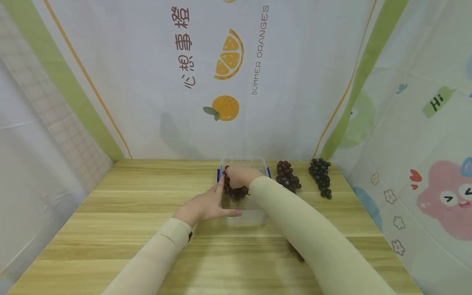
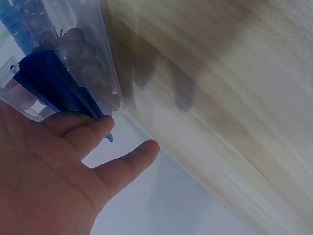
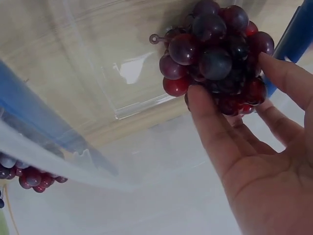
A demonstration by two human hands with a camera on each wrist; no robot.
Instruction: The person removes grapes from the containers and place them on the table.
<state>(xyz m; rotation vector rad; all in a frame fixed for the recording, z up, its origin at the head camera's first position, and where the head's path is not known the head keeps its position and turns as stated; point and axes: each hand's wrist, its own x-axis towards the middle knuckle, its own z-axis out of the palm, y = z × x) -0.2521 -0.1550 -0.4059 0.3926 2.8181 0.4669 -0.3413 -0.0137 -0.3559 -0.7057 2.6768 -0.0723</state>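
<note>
A clear plastic box (image 1: 243, 158) with blue side latches stands near the back edge of the wooden table. My right hand (image 1: 243, 176) reaches down inside it and holds a bunch of dark red grapes (image 3: 215, 63), thumb and fingers around the fruit. The bunch lies toward the box's left side, its small stem loop showing in the right wrist view. At the box's left wall, my left hand (image 1: 208, 205) has its thumb and fingers spread, the fingers against the flipped-down blue latch (image 2: 54, 83). Grapes show through the clear wall in the left wrist view.
Right of the box lies another bunch of red grapes (image 1: 288, 177); beyond it is a bunch of near-black grapes (image 1: 320, 177). A dark reddish thing (image 1: 296, 250) peeks out under my right sleeve. Printed cloth (image 1: 147, 82) hangs behind the table and at both sides.
</note>
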